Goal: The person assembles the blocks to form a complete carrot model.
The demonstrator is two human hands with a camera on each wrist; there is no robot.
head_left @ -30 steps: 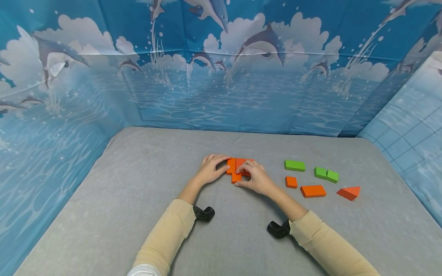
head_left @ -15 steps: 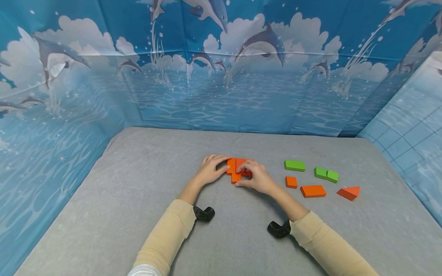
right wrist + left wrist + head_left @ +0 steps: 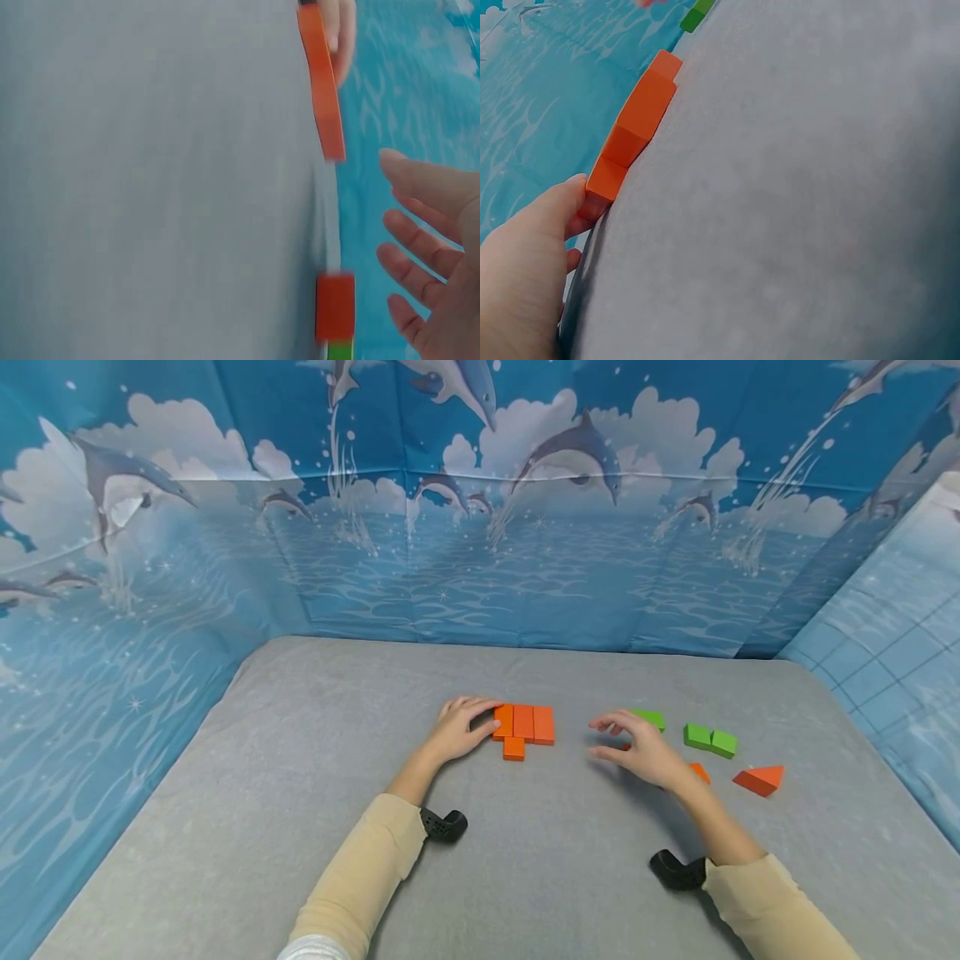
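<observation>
L hand (image 3: 456, 731) touches the left end of the 3 orange blocks (image 3: 522, 722) mid-table, cube (image 3: 513, 749) against their near side, can't tell if it's an actual pinch tho, R hand (image 3: 645, 756) is relaxed & empty by the green block (image 3: 650, 718) at right, so imo go light w/ L hand or they might shift.

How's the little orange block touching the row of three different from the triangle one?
The little orange block is boxy; the triangle block is pointy. The little orange block touches the row of orange blocks; the triangle block lies apart from every other block. Both are orange and rest on the grey table.
</observation>
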